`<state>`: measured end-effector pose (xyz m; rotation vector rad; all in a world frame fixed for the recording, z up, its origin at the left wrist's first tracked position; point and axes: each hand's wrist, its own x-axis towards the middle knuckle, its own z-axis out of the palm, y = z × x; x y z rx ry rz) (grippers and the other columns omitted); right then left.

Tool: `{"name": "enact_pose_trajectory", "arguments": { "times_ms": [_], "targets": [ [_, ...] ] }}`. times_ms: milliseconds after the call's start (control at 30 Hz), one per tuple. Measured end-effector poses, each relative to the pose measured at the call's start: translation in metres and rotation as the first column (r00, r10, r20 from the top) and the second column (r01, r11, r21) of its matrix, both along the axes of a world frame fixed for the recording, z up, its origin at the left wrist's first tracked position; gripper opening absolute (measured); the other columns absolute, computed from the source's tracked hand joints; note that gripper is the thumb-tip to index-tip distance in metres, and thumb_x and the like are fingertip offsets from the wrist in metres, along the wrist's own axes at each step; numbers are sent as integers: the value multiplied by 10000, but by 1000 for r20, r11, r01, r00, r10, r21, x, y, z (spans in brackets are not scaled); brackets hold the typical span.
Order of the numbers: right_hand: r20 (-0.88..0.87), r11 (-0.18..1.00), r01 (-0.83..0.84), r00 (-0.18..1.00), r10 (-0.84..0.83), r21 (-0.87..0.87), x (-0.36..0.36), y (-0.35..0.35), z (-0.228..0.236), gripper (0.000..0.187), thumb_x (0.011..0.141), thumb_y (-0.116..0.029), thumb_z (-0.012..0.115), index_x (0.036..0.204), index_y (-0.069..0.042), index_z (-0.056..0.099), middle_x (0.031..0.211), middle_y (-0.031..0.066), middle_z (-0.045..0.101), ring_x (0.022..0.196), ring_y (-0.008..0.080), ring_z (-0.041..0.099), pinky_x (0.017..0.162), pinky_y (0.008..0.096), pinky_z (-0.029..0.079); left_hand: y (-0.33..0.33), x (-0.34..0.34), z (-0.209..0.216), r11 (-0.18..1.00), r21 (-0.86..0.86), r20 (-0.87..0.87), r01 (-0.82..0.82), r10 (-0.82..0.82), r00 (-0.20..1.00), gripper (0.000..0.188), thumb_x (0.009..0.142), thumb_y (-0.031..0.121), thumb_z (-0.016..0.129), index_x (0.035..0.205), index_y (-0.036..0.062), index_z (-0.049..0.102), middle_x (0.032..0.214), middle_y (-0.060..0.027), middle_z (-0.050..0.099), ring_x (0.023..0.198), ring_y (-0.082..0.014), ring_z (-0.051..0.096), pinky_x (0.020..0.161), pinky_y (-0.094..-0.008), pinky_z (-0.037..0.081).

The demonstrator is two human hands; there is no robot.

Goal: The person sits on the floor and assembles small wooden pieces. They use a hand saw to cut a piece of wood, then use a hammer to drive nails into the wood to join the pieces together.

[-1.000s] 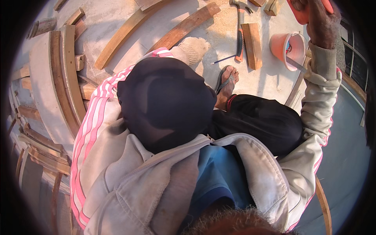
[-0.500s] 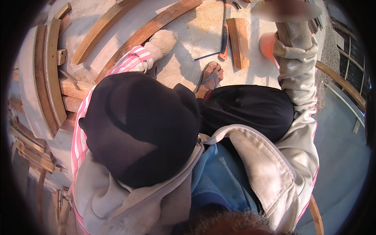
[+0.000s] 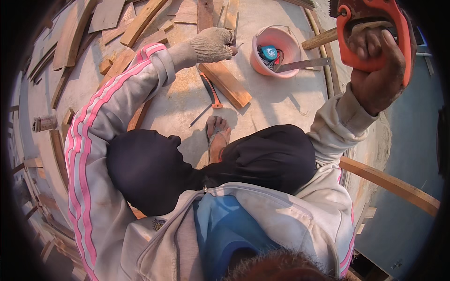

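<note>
At the upper right my right hand [image 3: 378,86], bare, is closed round the orange handle of a handsaw [image 3: 348,52]; most of its blade is outside the view. My left hand [image 3: 211,45], in a beige knitted glove, reaches ahead with its fingers curled. A short thin piece sticks out by its fingertips, too small to name. Just beyond this hand stands an upright-looking wooden piece [image 3: 205,16]. Nearer to me, a wooden block [image 3: 227,84] lies on the floor beside a hammer [image 3: 213,96] with a black and orange grip.
Right of the block sits a pink bucket [image 3: 261,65] holding a blue tape measure [image 3: 268,52] and other tools, a metal blade [image 3: 304,63] across its rim. A blue pencil [image 3: 200,115] lies near my sandalled foot [image 3: 218,136]. Boards [image 3: 75,40] and offcuts are scattered left.
The view has shifted, bringing the whole bucket into sight. My left hand has reached farther forward and right. My right hand, blurred at the top edge before, now shows clearly with the handsaw.
</note>
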<state>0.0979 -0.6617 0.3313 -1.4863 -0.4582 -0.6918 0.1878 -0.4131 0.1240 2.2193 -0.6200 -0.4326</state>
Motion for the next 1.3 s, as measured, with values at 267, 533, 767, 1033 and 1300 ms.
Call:
{"name": "enact_pose_trajectory", "arguments": {
  "times_ms": [267,533,767,1033,1300],
  "targets": [
    [55,986,-16,998,25,-165,-43,-61,-21,259,980,-17,616,1238,-25,646,1115,124,586,745,158,583,646,306,530,0,-23,74,909,415,61,35,-66,996,464,991,452,719,1162,21,716,884,-135,767,835,-260,779,757,-427,606],
    [-46,973,-198,980,194,-121,-50,-15,10,133,1011,-105,654,991,17,605,830,45,513,735,137,489,707,302,443,267,-67,44,838,515,253,-182,55,966,474,1000,455,709,1198,24,716,947,-132,739,859,-241,716,772,-406,542],
    [-118,872,-427,904,410,-238,-40,50,81,132,1027,-127,643,978,-7,616,806,4,493,704,102,476,673,289,416,364,-143,49,731,306,259,-609,552,793,549,1028,511,675,1166,-19,696,881,-98,687,756,-174,659,702,-366,538],
    [-110,773,-630,775,622,-69,-105,160,19,477,979,-65,609,1435,64,552,780,16,505,639,89,479,600,264,444,379,-251,31,533,357,210,-767,755,622,574,1025,532,642,1231,2,721,968,-132,751,850,-238,709,803,-402,550],
    [-241,862,-502,847,474,-70,-95,233,-92,600,915,-116,662,1483,51,565,1163,90,682,975,139,668,878,291,559,376,-195,-37,520,295,222,-801,778,587,545,1051,462,596,1372,31,687,1308,-199,726,1204,-329,690,1059,-435,507]
  ]
}}
